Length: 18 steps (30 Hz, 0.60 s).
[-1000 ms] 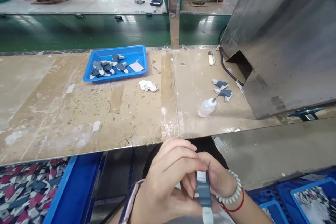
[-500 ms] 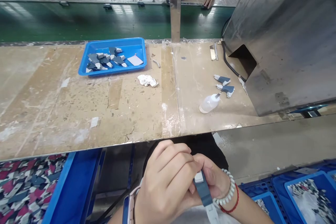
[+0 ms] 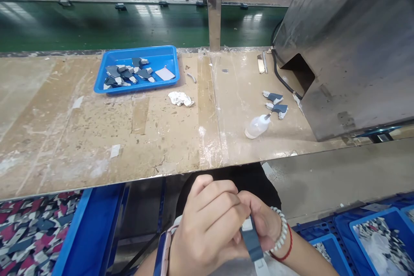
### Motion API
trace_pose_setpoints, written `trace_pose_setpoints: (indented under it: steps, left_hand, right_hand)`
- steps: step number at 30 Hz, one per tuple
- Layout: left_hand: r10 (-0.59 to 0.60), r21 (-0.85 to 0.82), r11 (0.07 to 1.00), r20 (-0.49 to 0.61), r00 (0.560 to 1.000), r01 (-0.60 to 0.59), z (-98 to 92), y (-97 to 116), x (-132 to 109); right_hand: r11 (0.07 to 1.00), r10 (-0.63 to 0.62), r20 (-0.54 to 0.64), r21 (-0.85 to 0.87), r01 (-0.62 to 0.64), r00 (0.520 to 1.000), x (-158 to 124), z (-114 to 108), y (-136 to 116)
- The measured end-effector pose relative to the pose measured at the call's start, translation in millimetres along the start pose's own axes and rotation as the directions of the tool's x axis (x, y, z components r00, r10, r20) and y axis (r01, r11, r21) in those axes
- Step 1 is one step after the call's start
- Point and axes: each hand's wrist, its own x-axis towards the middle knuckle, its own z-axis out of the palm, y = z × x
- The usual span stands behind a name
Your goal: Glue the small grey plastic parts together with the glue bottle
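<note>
Above my lap, my left hand [image 3: 210, 224] is curled over the front of my right hand [image 3: 260, 220], fingers bent and touching. Between them is a narrow slate-grey piece with light-grey ends [image 3: 251, 241], pointing down toward me. The right thumb and fingers close around its upper part. The left fingertips press in beside it, partly hidden behind the knuckles. Beyond my hands, a translucent squeeze bottle [image 3: 257, 127] lies on the bench, its thin metal tip by two similar grey pieces [image 3: 278, 110].
A blue tray [image 3: 136, 90] of grey pieces and a crumpled white wad [image 3: 180, 98] lie on the bench [image 3: 174, 138]. A metal housing [image 3: 352, 64] stands right. Bins of pieces [image 3: 71, 241] flank me below. Across the green conveyor [image 3: 129, 30] are other people's arms.
My hands keep their hold on the grey piece, shifting only slightly. Dark parts on the conveyor have moved left. A co-worker's hand has drawn back from the belt, where a dark part now shows.
</note>
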Motion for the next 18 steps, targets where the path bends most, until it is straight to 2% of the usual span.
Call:
trace_pose_setpoints:
  steps: [4,10,15,18]
  left_hand:
    - [-0.021,0.057,0.998,-0.032,0.999,0.022,1.7,-2,-3]
    - [0.082,0.096,0.992,-0.044,0.996,-0.077,2.4,-9,-4]
    - [0.100,0.099,0.991,-0.045,0.994,-0.095,5.2,-16,-1]
    - [0.084,0.093,0.993,-0.055,0.995,-0.078,8.3,-18,-1]
  right_hand:
    - [0.996,-0.044,-0.126,0.069,0.053,0.991,-1,8,3]
    - [0.973,-0.029,-0.232,0.216,0.081,0.972,-7,19,5]
    - [0.964,-0.059,-0.426,0.211,0.163,0.903,-7,16,15]
    - [0.965,-0.064,-0.413,0.207,0.163,0.909,-4,13,17]
